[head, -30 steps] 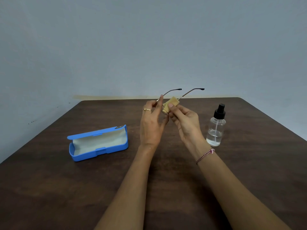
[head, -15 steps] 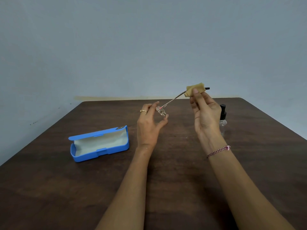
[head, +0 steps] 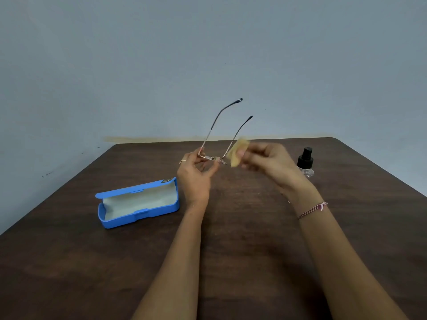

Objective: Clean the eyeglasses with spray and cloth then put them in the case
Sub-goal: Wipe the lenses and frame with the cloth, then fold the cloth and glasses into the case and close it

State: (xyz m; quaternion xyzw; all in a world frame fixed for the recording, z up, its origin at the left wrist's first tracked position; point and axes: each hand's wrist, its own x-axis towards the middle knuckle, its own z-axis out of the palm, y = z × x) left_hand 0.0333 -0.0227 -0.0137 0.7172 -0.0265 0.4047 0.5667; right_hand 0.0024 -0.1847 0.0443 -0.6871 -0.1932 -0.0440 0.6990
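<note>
Holding the eyeglasses [head: 212, 158] up above the far half of the desk [head: 69, 262], the left hand [head: 196, 179] has its grip pinched on the front of the frame, thumb and fingertips closed on the thin metal near the left hinge. Both temples are unfolded and slant up and away toward the grey wall [head: 138, 65], their dark tips highest. The right hand [head: 270, 162] is blurred, yet its grip plainly pinches a small folded yellow cloth [head: 238, 152] between thumb and fingers, and the cloth sits against the base of the right temple, just beside the hinge; whether it wraps the metal or only touches it I cannot tell. A ring [head: 183, 161] shows on a left finger and a braided bracelet [head: 312, 210] circles the right wrist. Left of the left forearm, the blue case [head: 143, 214] lies open on the desk, lid tipped back, pale lining showing. The spray bottle [head: 305, 159] stands upright on the desk beyond the right hand, its black nozzle in view and its clear body partly hidden by the hand.
</note>
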